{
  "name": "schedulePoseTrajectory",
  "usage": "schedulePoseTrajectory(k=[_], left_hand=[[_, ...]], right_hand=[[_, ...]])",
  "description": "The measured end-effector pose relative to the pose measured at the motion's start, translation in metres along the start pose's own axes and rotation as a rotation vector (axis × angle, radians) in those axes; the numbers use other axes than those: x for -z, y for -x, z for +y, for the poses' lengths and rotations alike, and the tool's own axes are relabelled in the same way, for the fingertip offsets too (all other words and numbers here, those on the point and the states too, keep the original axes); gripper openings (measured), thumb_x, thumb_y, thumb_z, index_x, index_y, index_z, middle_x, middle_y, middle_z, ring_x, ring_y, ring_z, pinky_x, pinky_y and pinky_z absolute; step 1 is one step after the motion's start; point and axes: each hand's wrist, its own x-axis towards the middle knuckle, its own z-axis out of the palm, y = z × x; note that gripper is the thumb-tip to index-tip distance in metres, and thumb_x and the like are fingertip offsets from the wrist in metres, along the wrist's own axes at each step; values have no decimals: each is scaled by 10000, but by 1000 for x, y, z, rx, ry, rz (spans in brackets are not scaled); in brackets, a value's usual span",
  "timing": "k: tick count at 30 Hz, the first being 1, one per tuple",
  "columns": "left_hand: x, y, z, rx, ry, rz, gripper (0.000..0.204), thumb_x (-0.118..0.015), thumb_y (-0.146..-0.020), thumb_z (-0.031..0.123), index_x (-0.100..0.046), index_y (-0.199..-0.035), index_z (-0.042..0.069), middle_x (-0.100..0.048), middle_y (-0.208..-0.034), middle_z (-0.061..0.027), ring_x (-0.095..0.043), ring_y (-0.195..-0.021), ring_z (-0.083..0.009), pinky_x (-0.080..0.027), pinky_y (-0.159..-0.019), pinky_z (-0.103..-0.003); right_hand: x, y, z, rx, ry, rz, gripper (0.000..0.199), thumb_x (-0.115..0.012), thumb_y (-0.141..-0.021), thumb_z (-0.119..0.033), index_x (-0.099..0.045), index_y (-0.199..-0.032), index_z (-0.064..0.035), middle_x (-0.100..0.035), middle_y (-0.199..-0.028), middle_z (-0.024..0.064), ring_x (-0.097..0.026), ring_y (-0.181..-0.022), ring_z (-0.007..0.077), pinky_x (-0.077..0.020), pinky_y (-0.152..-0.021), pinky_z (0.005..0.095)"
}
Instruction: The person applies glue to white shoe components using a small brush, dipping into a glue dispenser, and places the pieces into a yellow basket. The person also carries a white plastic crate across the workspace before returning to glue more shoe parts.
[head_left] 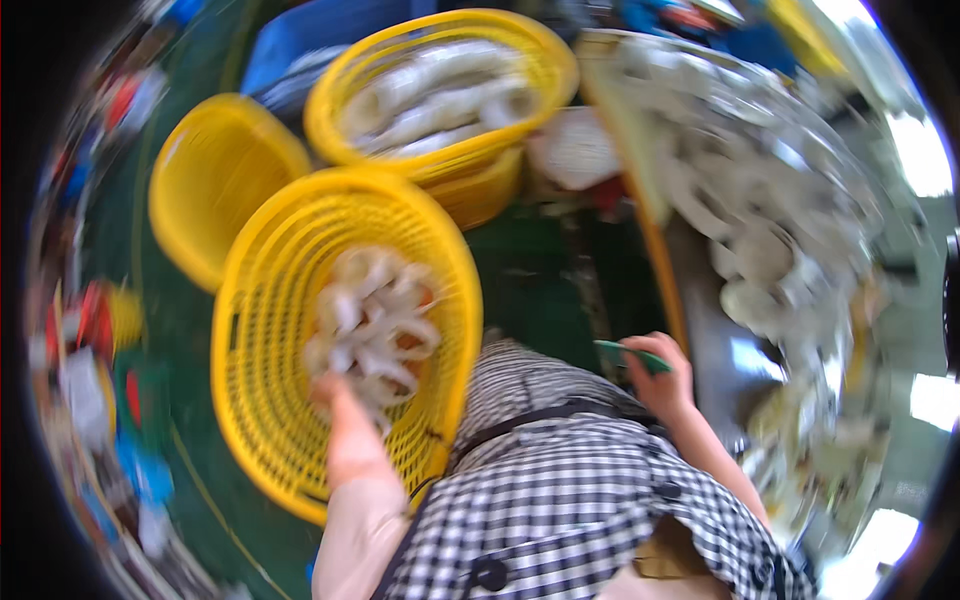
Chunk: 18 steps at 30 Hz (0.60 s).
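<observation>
The left fingers are in a basket, at the near edge of its rings. Ahead of them stands a second basket holding tubes; ahead-left, a tub. Ahead-right of the right fingers, a table bears a pile.

Left hand is blurred and partly hidden among pale rings; green tool is partly covered by right hand; blue tub is cropped at top.

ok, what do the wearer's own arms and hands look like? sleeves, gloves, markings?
Left hand and right hand: no gloves or wristwear visible. Left arm: bare forearm, then what looks like a plain pale sleeve higher up. Right forearm: bare down to the black-and-white gingham garment. Blur hides any fine markings.
</observation>
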Motion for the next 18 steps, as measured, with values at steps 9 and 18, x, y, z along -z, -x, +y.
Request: schedulePoseTrajectory(k=[9, 18], left_hand=[[70, -4, 123, -35, 664, 438, 367, -377, -863, 243, -582, -1040, -4, -577, -999, -217, -581, -863, -356, -474, -767, -430], [33, 300, 327, -1026, 1262, -889, 212, -421, -888, 174, -448, -689, 108, -386, -534, 53, -353, -411, -54, -325, -369, -212]], right_hand=[[20, 50, 36, -146, -105, 293, 146, -619, -764, -76, -588, -904, -103, -552, -807, 92, -559, -739, 276, -455, -638, 340], [47, 139, 79, -345, -151, 665, 136, -609, -759, -77, -592, -891, -48, -572, -830, 125, -568, -783, 289, -453, -687, 323]])
